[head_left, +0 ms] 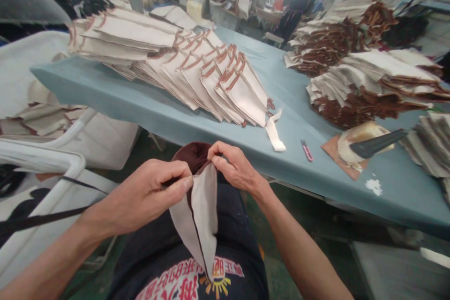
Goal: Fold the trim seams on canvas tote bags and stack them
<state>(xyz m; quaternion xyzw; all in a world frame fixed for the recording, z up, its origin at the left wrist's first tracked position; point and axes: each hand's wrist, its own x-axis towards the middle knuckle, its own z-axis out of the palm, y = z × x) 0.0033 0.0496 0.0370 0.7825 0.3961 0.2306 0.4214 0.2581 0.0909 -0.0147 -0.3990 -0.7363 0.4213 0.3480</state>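
Observation:
My left hand [151, 192] and my right hand [234, 166] both pinch the top of a cream fabric piece [200, 215] with a dark brown lining [193, 154] bunched at its top. The piece hangs down over my lap, in front of the table's near edge. The fingers of both hands are closed on the cloth.
A blue-grey table [147, 108] carries fanned stacks of cream bags with brown handles [197, 70], more stacks at right [369, 84], a pink cutter [307, 150], a cream strap [274, 133] and a dark tool on a pad [372, 145]. White bins [52, 164] stand left. A person [298, 4] stands far back.

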